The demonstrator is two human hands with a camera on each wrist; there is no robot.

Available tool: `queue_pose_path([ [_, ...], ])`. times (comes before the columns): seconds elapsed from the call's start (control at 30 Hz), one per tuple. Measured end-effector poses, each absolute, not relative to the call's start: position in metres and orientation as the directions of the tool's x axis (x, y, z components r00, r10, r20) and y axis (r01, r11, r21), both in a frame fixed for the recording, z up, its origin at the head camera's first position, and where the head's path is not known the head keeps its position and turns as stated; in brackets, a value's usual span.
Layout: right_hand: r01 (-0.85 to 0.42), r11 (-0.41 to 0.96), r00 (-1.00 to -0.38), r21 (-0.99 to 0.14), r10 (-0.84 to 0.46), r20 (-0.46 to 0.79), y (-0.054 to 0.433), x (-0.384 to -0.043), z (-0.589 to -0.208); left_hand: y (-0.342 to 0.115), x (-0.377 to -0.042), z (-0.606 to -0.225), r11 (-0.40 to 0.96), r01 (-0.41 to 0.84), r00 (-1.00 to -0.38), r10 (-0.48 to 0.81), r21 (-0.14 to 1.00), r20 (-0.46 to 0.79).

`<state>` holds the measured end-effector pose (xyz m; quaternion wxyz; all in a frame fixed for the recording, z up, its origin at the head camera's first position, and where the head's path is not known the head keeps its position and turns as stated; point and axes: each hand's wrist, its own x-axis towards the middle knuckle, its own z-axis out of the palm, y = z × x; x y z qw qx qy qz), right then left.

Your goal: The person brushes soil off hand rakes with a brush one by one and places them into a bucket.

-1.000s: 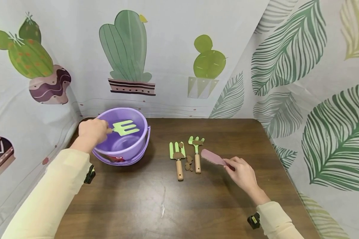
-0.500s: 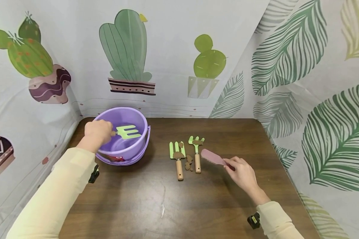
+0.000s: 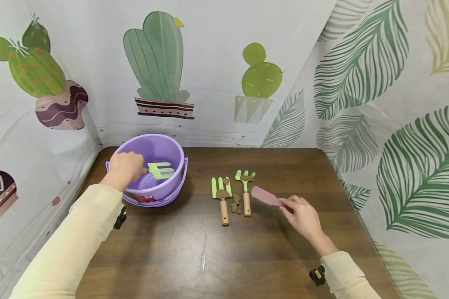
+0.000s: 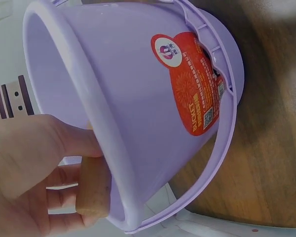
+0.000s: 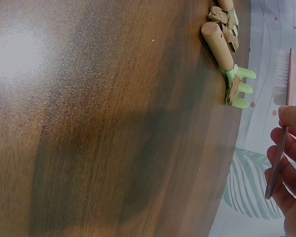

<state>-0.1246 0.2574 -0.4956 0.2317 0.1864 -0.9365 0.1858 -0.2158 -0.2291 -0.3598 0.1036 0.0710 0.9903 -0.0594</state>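
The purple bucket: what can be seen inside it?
Inside the purple bucket, the green head of a fork shows, its handle held by the left hand. That hand covers part of the interior; anything behind it cannot be seen.

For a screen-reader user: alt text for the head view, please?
The left hand holds a green garden fork inside a purple bucket; the right hand holds a pink brush near another fork and a rake, both bearing brown clumps.

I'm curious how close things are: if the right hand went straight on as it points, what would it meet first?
Probably the small green rake, just beyond the pink brush the right hand holds; the brush's height is unclear, so it might pass over.
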Motion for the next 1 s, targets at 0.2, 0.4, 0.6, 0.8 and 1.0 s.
queue_pose_path([
  [0.2, -0.436, 0.863, -0.818, -0.256, -0.262, 0.512, 0.2569, -0.1246, -0.4955, -0.2271, -0.2138, -0.3634, 0.979, 0.172, -0.958, 0.141, -0.106, -0.251],
  [0.4, -0.428, 0.866, -0.824, -0.259, -0.257, 0.505, 0.2564, -0.1234, -0.496, -0.2251, -0.2131, -0.3654, 0.979, 0.178, -0.95, 0.144, -0.102, -0.277],
  [0.6, -0.44, 0.857, -0.823, -0.268, -0.266, 0.502, 0.2572, -0.1237, -0.4959, -0.2258, -0.2114, -0.3682, 0.984, 0.169, -0.946, 0.145, -0.06, -0.292],
  [0.8, -0.427, 0.862, -0.834, -0.272, -0.259, 0.487, 0.2577, -0.1233, -0.4951, -0.2244, -0.2122, -0.3674, 0.986, 0.164, -0.95, 0.149, -0.031, -0.275],
  [1.0, -0.422, 0.866, -0.837, -0.268, -0.259, 0.483, 0.2566, -0.1231, -0.4942, -0.2226, -0.2141, -0.3646, 0.988, 0.153, -0.958, 0.144, -0.018, -0.247],
])
